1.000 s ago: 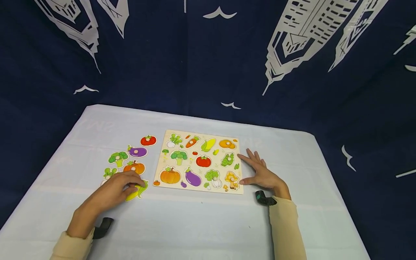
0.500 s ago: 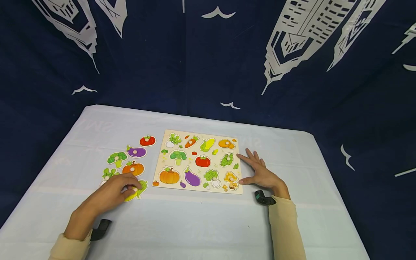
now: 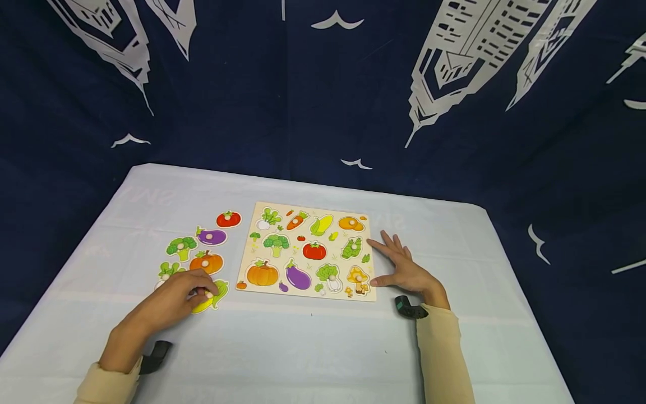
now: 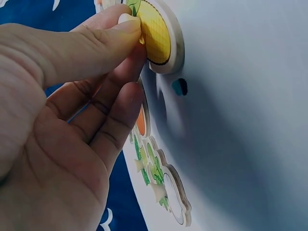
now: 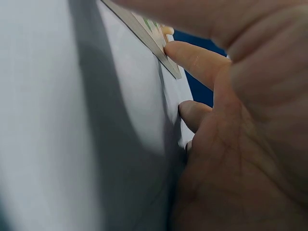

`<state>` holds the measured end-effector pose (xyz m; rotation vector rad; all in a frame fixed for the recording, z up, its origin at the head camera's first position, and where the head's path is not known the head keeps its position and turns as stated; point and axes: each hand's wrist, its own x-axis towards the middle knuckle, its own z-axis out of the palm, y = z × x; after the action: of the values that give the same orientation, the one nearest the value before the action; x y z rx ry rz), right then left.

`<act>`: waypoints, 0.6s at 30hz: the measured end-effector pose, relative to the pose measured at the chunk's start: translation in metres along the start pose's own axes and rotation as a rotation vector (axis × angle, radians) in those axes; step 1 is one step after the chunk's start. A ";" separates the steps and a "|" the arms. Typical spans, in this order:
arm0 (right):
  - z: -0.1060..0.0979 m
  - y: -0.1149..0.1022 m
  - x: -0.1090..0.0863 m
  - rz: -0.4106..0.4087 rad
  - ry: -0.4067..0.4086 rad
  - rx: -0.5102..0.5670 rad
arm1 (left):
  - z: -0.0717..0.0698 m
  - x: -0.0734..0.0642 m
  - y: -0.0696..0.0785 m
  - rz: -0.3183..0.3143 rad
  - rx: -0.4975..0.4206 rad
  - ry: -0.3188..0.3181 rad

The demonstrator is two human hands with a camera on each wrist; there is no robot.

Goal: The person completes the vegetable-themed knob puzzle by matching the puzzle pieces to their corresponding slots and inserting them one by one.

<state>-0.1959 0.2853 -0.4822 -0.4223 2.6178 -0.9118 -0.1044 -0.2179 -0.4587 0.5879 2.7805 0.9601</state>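
My left hand [image 3: 169, 300] is at the lower end of a group of loose wooden puzzle pieces. Its thumb and finger pinch the small knob of the corn piece [image 4: 156, 36], whose leaf and part of the yellow cob show past the fingers in the head view. The wooden puzzle board [image 3: 290, 230], printed with vegetables, lies in the middle of the table. At the board's right edge, my right hand [image 3: 406, 272] is spread, thumb and index fingertip touching the border. Knobbed mushroom [image 3: 358, 279], cabbage [image 3: 330, 277] and artichoke [image 3: 352, 247] pieces sit in the board.
Beside the left hand lie the pumpkin piece [image 3: 207, 262], eggplant piece [image 3: 211, 236], broccoli piece [image 3: 181, 247] and tomato piece [image 3: 229, 219]. A radish piece [image 3: 169, 269] is partly hidden behind the hand. White cloth covers the table [image 3: 282, 359]; a dark blue curtain [image 3: 242, 101] hangs behind.
The left fingers have closed slightly on the corn piece's knob, and the piece has barely shifted. The right hand stays at the board's edge; the whole head view drifts slightly left.
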 end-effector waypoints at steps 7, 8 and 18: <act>-0.001 -0.001 -0.002 0.005 0.001 0.008 | -0.003 0.001 0.005 -0.019 0.011 -0.008; -0.001 -0.001 -0.002 0.005 0.000 0.010 | -0.004 0.001 0.006 -0.022 0.013 -0.007; 0.000 -0.003 -0.002 0.019 0.000 0.002 | -0.008 0.005 0.011 0.006 0.041 0.012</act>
<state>-0.1938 0.2840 -0.4799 -0.3965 2.6159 -0.9079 -0.1074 -0.2131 -0.4456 0.5979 2.8165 0.9126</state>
